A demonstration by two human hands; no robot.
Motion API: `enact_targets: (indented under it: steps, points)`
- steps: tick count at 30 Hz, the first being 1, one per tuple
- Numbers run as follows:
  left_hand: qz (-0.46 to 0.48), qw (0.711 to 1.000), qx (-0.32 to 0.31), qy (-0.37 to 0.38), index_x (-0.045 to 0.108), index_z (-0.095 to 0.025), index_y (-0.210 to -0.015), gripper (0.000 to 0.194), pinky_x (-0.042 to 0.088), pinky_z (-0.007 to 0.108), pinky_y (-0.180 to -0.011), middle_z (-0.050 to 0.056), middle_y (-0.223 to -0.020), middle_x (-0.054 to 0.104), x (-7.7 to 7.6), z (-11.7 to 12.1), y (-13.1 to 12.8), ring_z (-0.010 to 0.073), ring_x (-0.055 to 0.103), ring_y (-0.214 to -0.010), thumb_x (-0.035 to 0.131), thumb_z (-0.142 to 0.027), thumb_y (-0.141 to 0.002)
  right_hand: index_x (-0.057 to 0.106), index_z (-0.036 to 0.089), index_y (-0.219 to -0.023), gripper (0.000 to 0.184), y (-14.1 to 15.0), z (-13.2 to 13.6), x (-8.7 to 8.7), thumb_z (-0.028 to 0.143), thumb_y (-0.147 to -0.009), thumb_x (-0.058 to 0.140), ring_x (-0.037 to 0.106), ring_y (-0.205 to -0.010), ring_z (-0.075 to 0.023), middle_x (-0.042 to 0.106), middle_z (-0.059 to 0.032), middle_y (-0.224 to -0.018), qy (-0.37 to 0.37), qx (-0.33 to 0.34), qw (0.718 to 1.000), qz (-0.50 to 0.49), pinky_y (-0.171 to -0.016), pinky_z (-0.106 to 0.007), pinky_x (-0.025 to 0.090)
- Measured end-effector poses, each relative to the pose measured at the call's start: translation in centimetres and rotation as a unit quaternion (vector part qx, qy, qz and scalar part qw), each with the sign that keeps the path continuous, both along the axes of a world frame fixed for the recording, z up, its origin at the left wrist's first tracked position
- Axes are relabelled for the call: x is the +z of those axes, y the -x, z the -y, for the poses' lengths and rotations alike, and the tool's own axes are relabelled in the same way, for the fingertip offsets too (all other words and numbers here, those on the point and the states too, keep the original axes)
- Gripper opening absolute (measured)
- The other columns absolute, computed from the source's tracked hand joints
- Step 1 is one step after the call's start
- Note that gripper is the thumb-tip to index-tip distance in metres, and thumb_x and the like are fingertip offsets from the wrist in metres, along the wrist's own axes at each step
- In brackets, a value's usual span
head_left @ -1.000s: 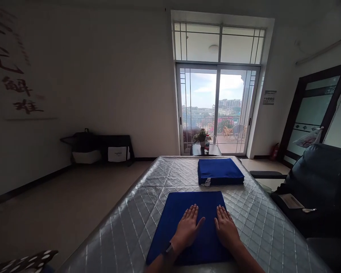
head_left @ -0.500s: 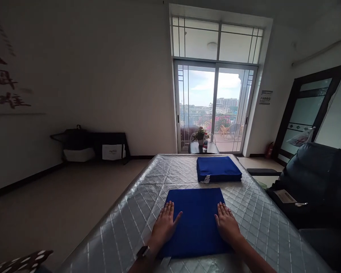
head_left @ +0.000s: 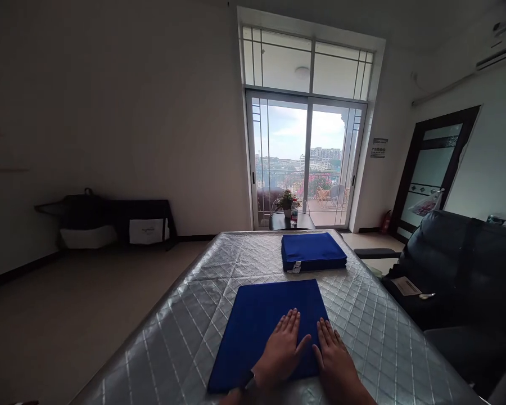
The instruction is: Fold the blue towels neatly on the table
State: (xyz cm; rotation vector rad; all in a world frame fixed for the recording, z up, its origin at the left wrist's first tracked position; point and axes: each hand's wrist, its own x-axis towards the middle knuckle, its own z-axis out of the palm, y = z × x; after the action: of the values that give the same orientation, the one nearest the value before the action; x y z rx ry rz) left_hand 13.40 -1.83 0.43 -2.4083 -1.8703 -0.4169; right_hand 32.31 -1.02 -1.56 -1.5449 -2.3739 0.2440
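A folded blue cloth [head_left: 253, 323] lies flat on the silver quilted table cover [head_left: 175, 332] in front of me. My left hand [head_left: 281, 347] rests palm down on the right half of the cloth, fingers stretched out and thumb apart. Along the cloth's right edge lies my right hand [head_left: 334, 351], flat too, with its fingertips pointing away from me. Neither hand grips anything. Beyond them, near the far end of the table, sits a stack of folded blue cloths [head_left: 314, 251] with a white tag [head_left: 296, 266] at its front left.
To the right stands a black leather armchair [head_left: 451, 275] with a paper card [head_left: 406, 286] on it. Behind the table, a small dark table [head_left: 283, 221] bears a potted plant [head_left: 287, 202] and a bottle [head_left: 294, 212]. A dark bench [head_left: 122, 211] is at the left wall.
My left hand has slid right across the cloth, from its left side to near my right hand. My right hand stays at the right edge. The view has turned slightly right.
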Motion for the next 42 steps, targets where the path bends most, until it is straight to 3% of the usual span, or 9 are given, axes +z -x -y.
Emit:
enact_targets:
  steps: [3, 6, 9, 15, 19, 24, 32, 36, 42]
  points:
    - [0.029, 0.997, -0.073, 0.009, 0.025, -0.019, -0.159, 0.069, 0.024, 0.043, -0.131, 0.007, -0.168, 0.026, -0.4, 0.1, -4.5, 0.0204, 0.022, -0.157, 0.009, -0.054, -0.103, 0.024, 0.014, -0.159, 0.065, -0.1, -0.3, -0.3, 0.037, -0.098, 0.027, 0.016, -0.158, -0.0227, 0.019, -0.0057, -0.168, -0.004, 0.01, 1.0, 0.011, -0.129, -0.042, 0.018]
    - [0.031, 0.997, -0.062, 0.024, 0.026, -0.018, -0.159, 0.069, 0.026, 0.045, -0.13, 0.008, -0.168, 0.026, -0.6, 0.4, -4.8, 0.0216, 0.022, -0.157, 0.011, -0.054, -0.103, 0.025, 0.014, -0.159, 0.065, -0.3, -0.5, -0.7, 0.038, -0.099, 0.025, 0.016, -0.158, -0.0235, 0.018, -0.0054, -0.168, -0.006, 0.013, 1.0, 0.01, -0.129, -0.044, 0.017]
    - [0.009, 0.999, -0.018, 0.046, 0.025, -0.017, -0.159, 0.075, 0.028, 0.048, -0.129, 0.009, -0.167, 0.024, -0.7, 1.4, -1.3, 0.0255, 0.024, -0.156, 0.017, -0.063, -0.1, 0.024, 0.011, -0.159, 0.068, -0.4, -0.4, -0.6, 0.046, -0.101, 0.02, 0.014, -0.158, -0.0235, 0.017, -0.0064, -0.168, 0.0, 0.007, 1.0, -0.002, -0.13, -0.044, 0.016]
    - [-0.012, 0.985, 0.161, 0.065, 0.02, -0.011, -0.157, 0.085, 0.025, 0.051, -0.129, 0.01, -0.168, 0.016, -2.4, 5.4, 9.6, 0.029, 0.019, -0.157, 0.023, -0.07, -0.096, 0.022, 0.013, -0.159, 0.068, -0.3, -0.2, -0.3, 0.049, -0.101, 0.018, 0.013, -0.158, -0.0225, 0.015, -0.0042, -0.168, 0.01, 0.004, 1.0, -0.024, -0.13, -0.046, 0.014]
    - [-0.022, 0.977, 0.204, 0.056, 0.02, -0.008, -0.157, 0.089, 0.025, 0.051, -0.129, 0.012, -0.168, 0.015, -3.4, 7.6, 12.8, 0.0306, 0.019, -0.156, 0.025, -0.07, -0.094, 0.021, 0.013, -0.159, 0.068, -0.3, -0.1, -0.4, 0.048, -0.101, 0.018, 0.012, -0.158, -0.0216, 0.014, -0.0036, -0.168, 0.008, 0.004, 1.0, -0.019, -0.13, -0.046, 0.014]
    - [-0.004, 0.977, 0.205, 0.056, 0.022, -0.003, -0.156, 0.093, 0.027, 0.051, -0.128, 0.016, -0.167, 0.016, -3.3, 8.1, 12.6, 0.0324, 0.02, -0.156, 0.027, -0.072, -0.093, 0.019, 0.013, -0.159, 0.069, -0.4, -0.1, -0.3, 0.051, -0.102, 0.016, 0.012, -0.158, -0.0202, 0.013, -0.0032, -0.169, 0.01, 0.0, 1.0, -0.004, -0.13, -0.044, 0.014]
    - [0.005, 0.981, 0.192, 0.031, 0.028, -0.008, -0.156, 0.092, 0.03, 0.052, -0.127, 0.013, -0.166, 0.021, -3.5, 8.0, 12.9, 0.0323, 0.025, -0.155, 0.03, -0.073, -0.091, 0.025, 0.013, -0.159, 0.07, -0.8, -0.5, -0.3, 0.051, -0.1, 0.023, 0.015, -0.158, -0.0229, 0.016, -0.0046, -0.168, 0.025, 0.014, 1.0, 0.014, -0.13, -0.044, 0.016]
    - [0.015, 0.981, 0.19, 0.03, 0.027, -0.005, -0.156, 0.093, 0.029, 0.052, -0.128, 0.014, -0.166, 0.02, -3.5, 8.0, 12.8, 0.0324, 0.024, -0.155, 0.03, -0.072, -0.091, 0.031, 0.013, -0.158, 0.069, -0.3, -1.4, 1.7, 0.048, -0.098, 0.027, 0.017, -0.157, -0.0248, 0.021, -0.0053, -0.168, 0.029, 0.014, 0.999, 0.031, -0.129, -0.045, 0.016]
    - [0.031, 0.978, 0.206, 0.027, 0.024, -0.008, -0.157, 0.092, 0.035, 0.053, -0.125, 0.012, -0.168, 0.019, -2.8, 8.5, 12.0, 0.0331, 0.025, -0.155, 0.025, -0.073, -0.092, 0.026, 0.01, -0.159, 0.069, 2.3, -4.9, 4.9, 0.046, -0.101, 0.015, 0.015, -0.158, -0.0205, 0.02, -0.0087, -0.169, -0.024, 0.016, 1.0, 0.013, -0.129, -0.042, 0.013]
